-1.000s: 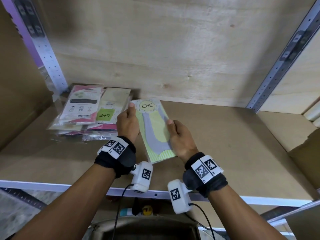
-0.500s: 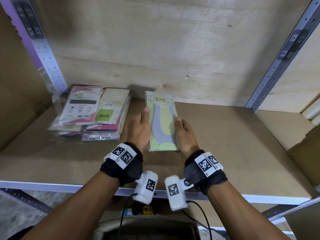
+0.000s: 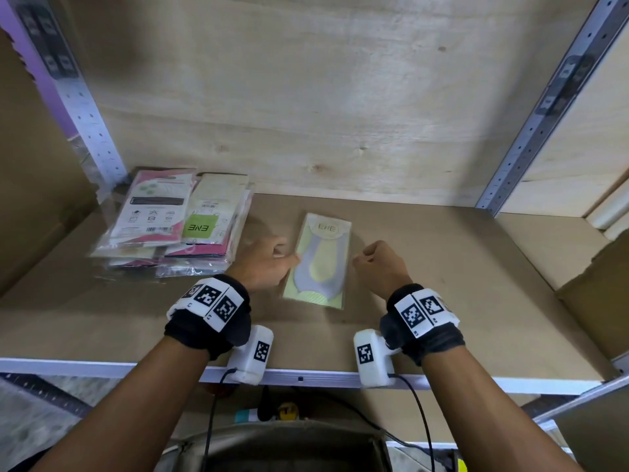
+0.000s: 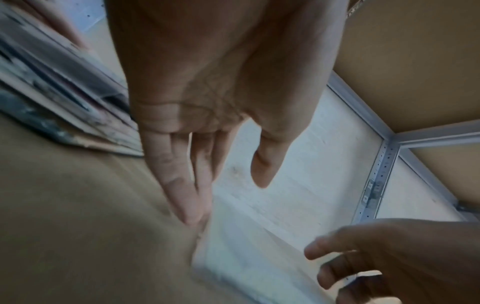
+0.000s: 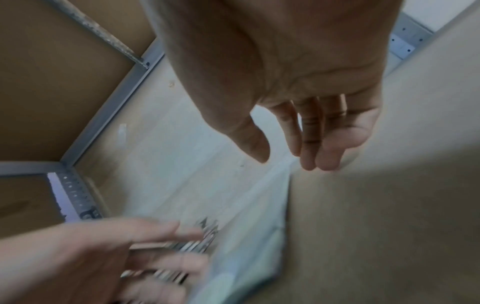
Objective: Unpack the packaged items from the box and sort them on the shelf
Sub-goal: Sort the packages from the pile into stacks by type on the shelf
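Observation:
A clear packet of yellow and grey socks (image 3: pixel 320 260) lies flat on the brown shelf board (image 3: pixel 442 284), to the right of the stack. My left hand (image 3: pixel 279 258) is beside the packet's left edge; in the left wrist view its straight fingertips (image 4: pixel 192 218) touch that edge of the packet (image 4: pixel 246 257). My right hand (image 3: pixel 371 258) hovers just right of the packet, holding nothing. In the right wrist view its fingers (image 5: pixel 322 152) hang relaxed above the board beside the packet (image 5: pixel 246 236).
A stack of several sock packets (image 3: pixel 170 223) sits at the shelf's back left. Metal uprights (image 3: pixel 92 131) (image 3: pixel 531 131) frame the bay, with a plywood back wall. A cardboard box (image 3: pixel 606 277) stands at the right. The shelf's front rail (image 3: pixel 306 374) runs under my wrists.
Both hands held the sock packet by its sides over the shelf. Now it lies on the board; the right hand has let go and moved right, and the left hand has opened.

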